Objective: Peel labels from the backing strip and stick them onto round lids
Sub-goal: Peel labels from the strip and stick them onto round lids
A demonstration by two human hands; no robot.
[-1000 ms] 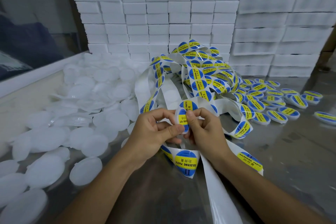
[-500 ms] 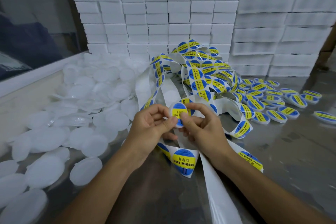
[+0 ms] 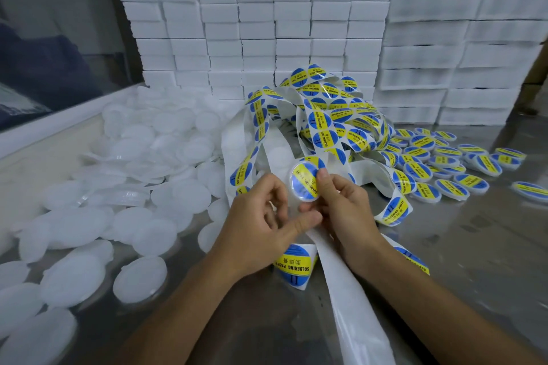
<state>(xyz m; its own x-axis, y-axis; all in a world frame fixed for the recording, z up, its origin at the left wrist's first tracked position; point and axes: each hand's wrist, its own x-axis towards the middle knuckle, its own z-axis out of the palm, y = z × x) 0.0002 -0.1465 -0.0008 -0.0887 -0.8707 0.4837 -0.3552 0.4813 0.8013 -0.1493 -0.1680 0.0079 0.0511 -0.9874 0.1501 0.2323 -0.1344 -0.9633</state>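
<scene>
Frosted plastic lids (image 3: 139, 278), glossy labels (image 3: 324, 139), shiny metal table (image 3: 474, 246).

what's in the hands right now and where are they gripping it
The right hand pinches a labelled round lid at its right edge, thumb on the label face. The left hand is loosely curled beside it and appears to grip nothing.
</scene>
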